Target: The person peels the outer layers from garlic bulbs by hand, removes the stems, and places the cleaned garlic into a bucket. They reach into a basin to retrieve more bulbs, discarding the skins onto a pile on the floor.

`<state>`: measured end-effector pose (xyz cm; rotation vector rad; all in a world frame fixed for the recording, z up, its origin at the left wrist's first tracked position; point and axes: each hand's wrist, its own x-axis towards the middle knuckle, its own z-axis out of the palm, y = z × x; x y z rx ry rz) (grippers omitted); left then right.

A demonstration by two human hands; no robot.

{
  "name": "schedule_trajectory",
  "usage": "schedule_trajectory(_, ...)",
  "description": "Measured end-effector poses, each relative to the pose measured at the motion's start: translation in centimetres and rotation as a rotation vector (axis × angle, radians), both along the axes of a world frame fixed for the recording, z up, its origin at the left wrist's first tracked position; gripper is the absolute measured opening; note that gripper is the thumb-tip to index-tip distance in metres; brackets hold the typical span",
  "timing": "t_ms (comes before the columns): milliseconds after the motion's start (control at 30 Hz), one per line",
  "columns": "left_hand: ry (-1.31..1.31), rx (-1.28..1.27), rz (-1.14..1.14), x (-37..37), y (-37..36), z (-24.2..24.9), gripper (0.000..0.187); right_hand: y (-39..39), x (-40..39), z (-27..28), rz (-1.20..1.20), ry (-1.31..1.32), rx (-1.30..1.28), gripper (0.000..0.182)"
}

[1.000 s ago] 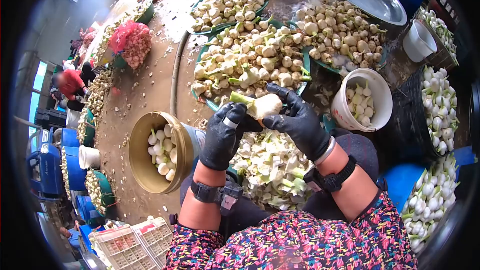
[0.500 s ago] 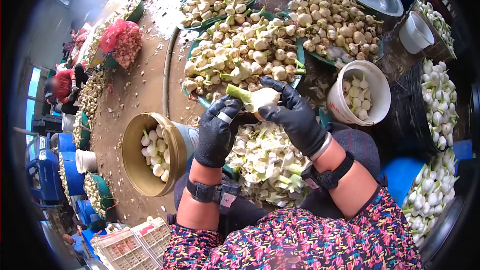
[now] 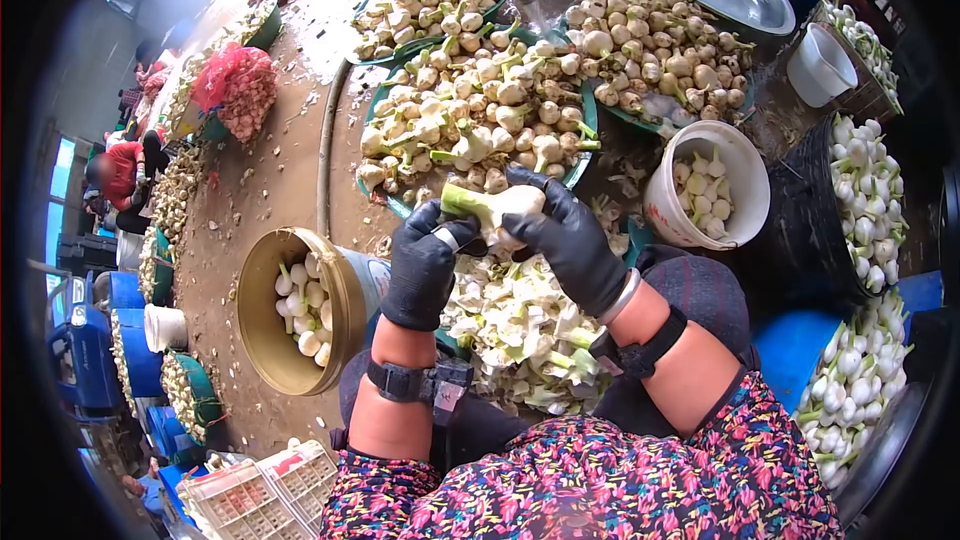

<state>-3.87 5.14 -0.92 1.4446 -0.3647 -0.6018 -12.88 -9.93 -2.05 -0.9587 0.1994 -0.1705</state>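
Fingers (image 3: 540, 202) of the right hand (image 3: 572, 245), in a black glove, are wrapped over the pale bulb (image 3: 508, 206) and grasp it, while the gloved left hand (image 3: 425, 265) pinches the same bulb from the other side, near its green stalk end. That bulb is held in the air above a heap of white and green trimmings (image 3: 515, 325) on the person's lap. Just left sits a brass-coloured bowl (image 3: 262, 325) with peeled bulbs; a white bucket (image 3: 740, 165) stands to the right.
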Motion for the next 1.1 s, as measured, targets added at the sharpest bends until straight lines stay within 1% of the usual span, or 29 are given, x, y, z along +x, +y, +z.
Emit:
schedule_trajectory(33, -0.023, 0.045, 0.015, 0.1, 0.1, -0.2, 0.021, -0.3, 0.0, 0.2, 0.057, 0.135, 0.09, 0.044)
schedule_trajectory(67, -0.023, 0.044, 0.018, 0.1, 0.3, -0.2, 0.021, 0.0, 0.3, -1.4, 0.077, 0.098, 0.344, 0.035)
schedule_trajectory(100, -0.033, 0.061, 0.001, 0.1, 0.3, -0.2, 0.022, -0.2, 0.3, -1.8, 0.081, 0.098, 0.34, 0.035)
schedule_trajectory(167, -0.047, 0.078, -0.019, -0.1, 0.2, 0.1, 0.023, -0.7, 0.4, -1.8, 0.13, 0.119, 0.544, 0.043)
schedule_trajectory(233, 0.227, -0.185, -0.032, -0.8, -0.2, 0.7, 0.024, -0.9, 0.4, -1.7, 0.139, 0.138, 0.536, 0.042)
schedule_trajectory(300, 0.256, -0.215, -0.079, -0.5, -0.2, 0.2, 0.025, -1.0, 0.3, -1.6, 0.154, 0.174, 0.517, 0.04)
schedule_trajectory(333, 0.265, -0.185, -0.058, -0.7, -0.3, 0.1, 0.026, -0.7, 0.2, -1.5, 0.103, 0.203, 0.485, 0.04)
schedule_trajectory(367, 0.275, -0.155, -0.036, -0.8, -0.4, 0.1, 0.028, -0.7, 0.1, -1.6, 0.126, 0.18, 0.462, 0.041)
schedule_trajectory(433, 0.237, -0.144, -0.048, -0.8, -0.3, 0.3, 0.026, -0.7, -0.1, -1.0, 0.157, 0.198, 0.513, 0.037)
schedule_trajectory(500, 0.079, -0.012, -0.024, -0.6, 0.0, 0.2, 0.025, -1.1, -0.2, -0.5, 0.299, 0.225, 0.499, 0.041)
schedule_trajectory(533, -0.001, 0.028, -0.024, -0.7, -0.1, 0.9, 0.021, -0.9, -0.2, 0.2, 0.37, 0.262, 0.65, 0.043)
schedule_trajectory(567, -0.008, 0.027, -0.022, -0.6, 0.1, 0.4, 0.021, -0.9, -0.2, -0.2, 0.441, 0.224, 0.602, 0.042)
schedule_trajectory(600, -0.14, 0.05, -0.052, -0.6, 0.4, -0.7, 0.02, -0.7, -0.4, 0.3, 0.441, 0.253, 0.615, 0.042)
schedule_trajectory(667, -0.361, 0.137, -0.082, -0.9, 0.3, -0.4, 0.02, -0.7, -0.5, 1.1, 0.438, 0.288, 0.627, 0.043)
schedule_trajectory(700, -0.356, 0.138, -0.085, -1.0, 0.3, 0.1, 0.02, -0.8, -0.7, 0.7, 0.553, 0.299, 0.626, 0.043)
schedule_trajectory(733, -0.616, 0.232, -0.122, -0.9, 0.0, 0.9, 0.019, -0.9, -0.7, 0.3, 0.667, 0.31, 0.623, 0.043)
schedule_trajectory(767, -0.879, 0.323, -0.155, -0.8, -0.2, 1.2, 0.019, 0.0, -0.8, -0.5, 0.712, 0.244, 0.605, 0.042)
schedule_trajectory(800, -0.914, 0.298, -0.191, -0.6, 0.1, 0.7, 0.03, 0.1, -1.0, -0.8, 0.653, 0.201, 0.545, 0.042)
schedule_trajectory(833, -0.91, 0.3, -0.189, -0.8, 0.1, 0.5, 0.03, 0.4, -1.1, -0.4, 0.594, 0.159, 0.488, 0.041)
schedule_trajectory(900, -0.173, -0.069, 0.046, -1.2, -0.3, 0.1, 0.042, 0.5, -0.9, 0.8, 0.371, 0.22, 0.529, 0.039)
schedule_trajectory(933, 0.002, -0.078, 0.017, -0.9, 0.2, 0.4, 0.044, -0.5, -0.6, 0.1, 0.409, 0.181, 0.495, 0.038)
schedule_trajectory(967, 0.177, -0.088, -0.01, -0.4, 1.0, 0.8, 0.048, -1.1, -0.2, -0.2, 0.465, 0.111, 0.535, 0.037)
schedule_trajectory(1033, 0.233, -0.262, -0.16, 0.0, 1.6, 0.7, 0.047, -1.3, -0.1, -0.6, 0.371, 0.148, 0.507, 0.037)
schedule_trajectory(1100, 0.235, -0.243, -0.147, -0.8, 1.2, 1.4, 0.044, -0.9, -0.1, -0.4, 0.355, 0.159, 0.466, 0.038)
